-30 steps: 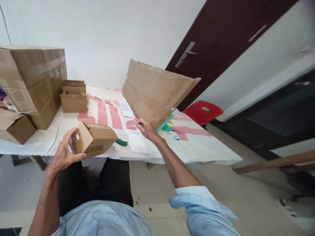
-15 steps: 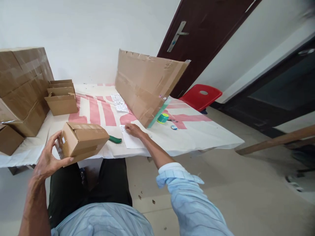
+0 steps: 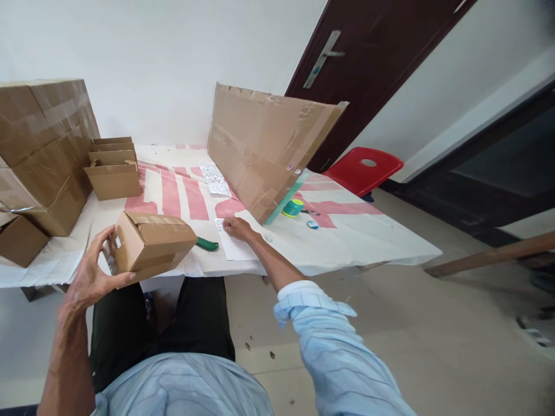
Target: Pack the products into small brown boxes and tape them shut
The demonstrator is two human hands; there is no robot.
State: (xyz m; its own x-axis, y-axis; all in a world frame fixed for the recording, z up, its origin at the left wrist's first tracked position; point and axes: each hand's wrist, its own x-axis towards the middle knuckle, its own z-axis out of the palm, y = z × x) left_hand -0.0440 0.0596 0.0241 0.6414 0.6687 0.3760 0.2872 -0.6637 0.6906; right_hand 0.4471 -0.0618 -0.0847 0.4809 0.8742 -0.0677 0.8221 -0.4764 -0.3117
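My left hand [image 3: 93, 271] grips the left end of a closed cardboard box [image 3: 158, 245], tilted at the table's front edge, with a small white label on its end. My right hand [image 3: 237, 227] rests with fingers drawn together on a white sheet [image 3: 236, 248] that bears small printed squares; anything between the fingertips is too small to make out. Between box and sheet lies a green-handled tool [image 3: 207, 244]. Behind the sheet is a patterned grey-white sheet [image 3: 215, 179].
A large cardboard panel [image 3: 269, 144] leans upright beyond my right hand, with a green tape roll [image 3: 292, 208] and a small blue-rimmed disc [image 3: 313, 224] beside it. Open cardboard boxes [image 3: 115, 179] and big taped cartons [image 3: 47, 150] stand left. A red chair [image 3: 364, 170] is behind the table [image 3: 381, 245].
The view has shifted slightly, so the table and its objects sit a little further right. Both hands keep nearly the same places on the box and the sheet.
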